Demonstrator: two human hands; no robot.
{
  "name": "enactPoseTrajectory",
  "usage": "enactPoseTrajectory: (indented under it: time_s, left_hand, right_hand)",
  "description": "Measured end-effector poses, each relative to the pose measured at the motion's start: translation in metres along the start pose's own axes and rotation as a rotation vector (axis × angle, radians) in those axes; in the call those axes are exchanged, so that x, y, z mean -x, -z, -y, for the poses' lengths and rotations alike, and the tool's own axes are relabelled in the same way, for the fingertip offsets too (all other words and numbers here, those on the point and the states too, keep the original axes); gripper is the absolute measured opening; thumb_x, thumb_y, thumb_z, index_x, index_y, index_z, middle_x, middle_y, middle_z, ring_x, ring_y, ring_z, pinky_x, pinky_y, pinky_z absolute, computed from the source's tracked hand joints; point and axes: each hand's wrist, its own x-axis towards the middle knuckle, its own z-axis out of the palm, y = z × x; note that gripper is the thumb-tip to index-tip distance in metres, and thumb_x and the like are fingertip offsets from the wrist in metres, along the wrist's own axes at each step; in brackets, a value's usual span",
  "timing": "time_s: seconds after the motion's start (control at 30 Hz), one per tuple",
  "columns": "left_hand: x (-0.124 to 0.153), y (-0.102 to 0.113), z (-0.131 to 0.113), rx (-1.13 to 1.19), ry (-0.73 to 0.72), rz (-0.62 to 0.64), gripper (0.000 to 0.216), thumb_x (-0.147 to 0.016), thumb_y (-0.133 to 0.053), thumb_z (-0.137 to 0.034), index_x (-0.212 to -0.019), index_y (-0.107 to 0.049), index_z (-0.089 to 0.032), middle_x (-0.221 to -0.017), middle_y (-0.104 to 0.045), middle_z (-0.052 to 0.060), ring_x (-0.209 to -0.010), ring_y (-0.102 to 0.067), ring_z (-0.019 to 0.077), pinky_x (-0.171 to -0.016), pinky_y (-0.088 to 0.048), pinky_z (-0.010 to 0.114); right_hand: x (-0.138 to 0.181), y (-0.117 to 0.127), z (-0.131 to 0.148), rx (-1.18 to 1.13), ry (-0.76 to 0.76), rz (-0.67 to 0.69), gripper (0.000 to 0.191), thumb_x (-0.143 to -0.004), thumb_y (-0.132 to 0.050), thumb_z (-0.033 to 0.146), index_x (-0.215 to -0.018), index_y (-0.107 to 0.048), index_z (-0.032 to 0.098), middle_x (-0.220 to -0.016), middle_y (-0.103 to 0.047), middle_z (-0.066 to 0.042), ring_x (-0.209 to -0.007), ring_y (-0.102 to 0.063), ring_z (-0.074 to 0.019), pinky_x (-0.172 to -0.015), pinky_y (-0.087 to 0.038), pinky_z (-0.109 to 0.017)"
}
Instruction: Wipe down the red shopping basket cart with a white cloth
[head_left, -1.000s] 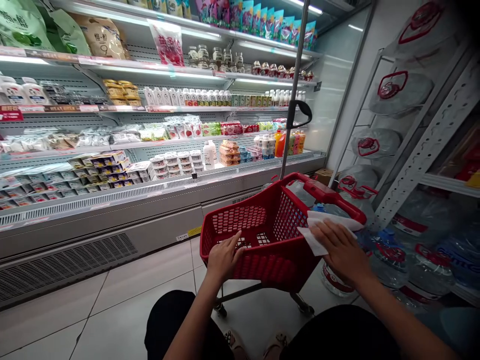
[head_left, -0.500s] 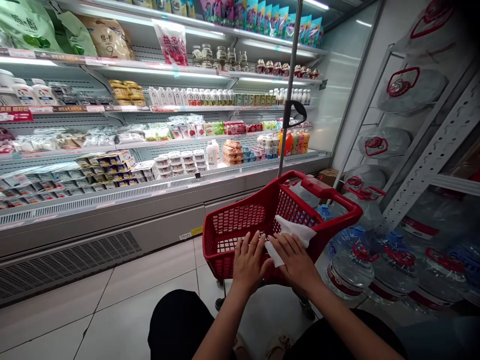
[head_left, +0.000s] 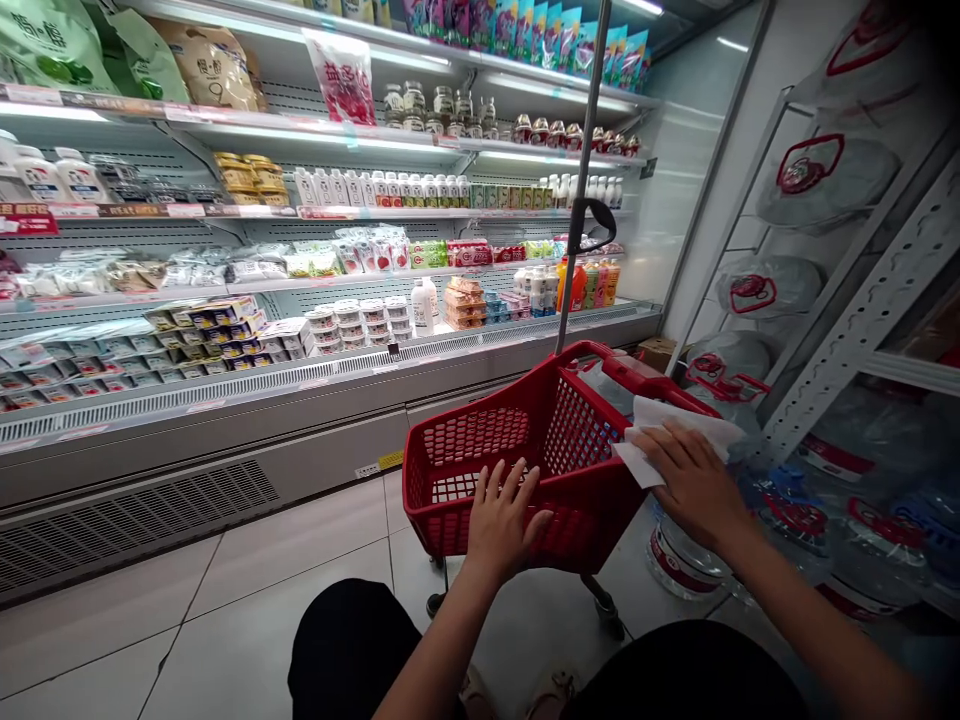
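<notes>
A red plastic shopping cart (head_left: 465,525) with a perforated basket stands in front of me. My left hand (head_left: 501,515) rests at the basket's near rim, fingers spread and holding nothing. Further right, my right hand (head_left: 694,480) presses a white cloth (head_left: 649,420) onto the cart's side rim close to the handle end. The cloth lies under the palm and fingers, its edges sticking out around them, and it covers part of the red rim. No goods show inside the basket.
An open refrigerated display (head_left: 330,380) with yogurt cups, bottles and bags runs behind the cart. A metal pole (head_left: 586,120) with a black loop rises beyond the basket. Large water jugs (head_left: 682,555) and a white metal rack (head_left: 832,370) stand close on the right.
My right hand has slid right along the cart rim with the white cloth, from beside my left hand to near the handle. The left hand has stayed at the rim.
</notes>
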Motion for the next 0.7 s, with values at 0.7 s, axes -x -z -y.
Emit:
enactPoseTrajectory:
  time_s: [0.7]
  left_hand:
    - [0.026, 0.009, 0.055, -0.065, 0.122, 0.078, 0.055, -0.107, -0.043, -0.053, -0.159, -0.04, -0.037, -0.162, -0.047, 0.003, -0.149, -0.044, 0.0308, -0.123, -0.035, 0.056]
  right_hand:
    - [-0.011, -0.055, 0.01, -0.038, 0.069, 0.047, 0.079, -0.095, -0.04, 0.015, -0.168, -0.016, 0.032, -0.169, -0.035, 0.0, -0.156, -0.029, -0.0218, -0.128, -0.025, -0.05]
